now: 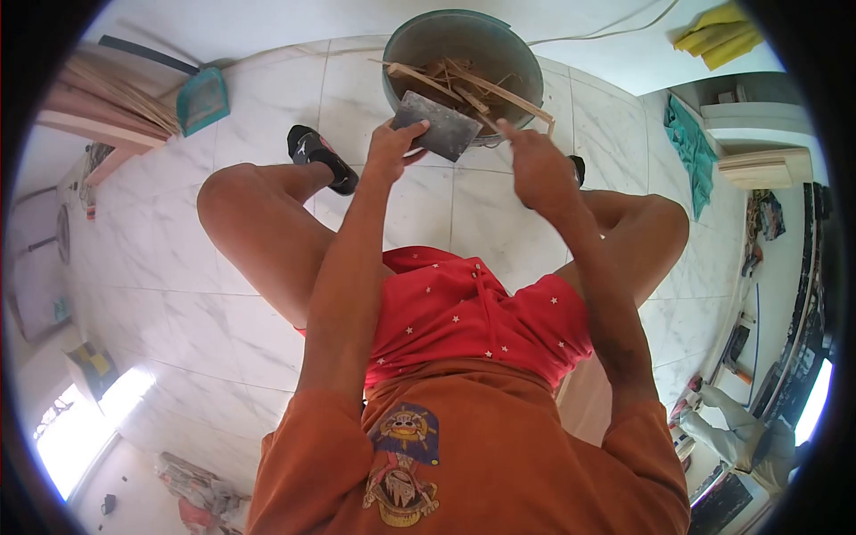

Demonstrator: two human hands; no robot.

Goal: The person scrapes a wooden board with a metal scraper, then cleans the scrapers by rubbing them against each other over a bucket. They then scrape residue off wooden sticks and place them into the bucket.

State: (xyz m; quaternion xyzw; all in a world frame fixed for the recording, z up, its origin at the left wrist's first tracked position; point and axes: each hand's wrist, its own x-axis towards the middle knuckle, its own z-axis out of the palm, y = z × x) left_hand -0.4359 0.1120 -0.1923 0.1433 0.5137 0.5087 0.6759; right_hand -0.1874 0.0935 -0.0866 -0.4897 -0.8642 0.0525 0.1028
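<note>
A dark, flat rectangular plate [437,127] is held at its left edge by my left hand [392,150], thumb on top. The plate is tilted at the near rim of a round grey-green bucket [397,53]. Inside the bucket lie several thin wood strips [504,87] and scraps. My right hand [542,169] is just right of the plate, apart from it, with its fingers curled and the index finger pointing toward the bucket. Motion blurs its fingertips, and what it holds, if anything, cannot be made out.
A green dustpan [203,100] lies at the upper left beside stacked wood boards [107,111]. A yellow cloth [719,36] is at the upper right. A teal cloth [689,153] hangs near a shelf [758,120]. My feet are on the tiled floor [178,259].
</note>
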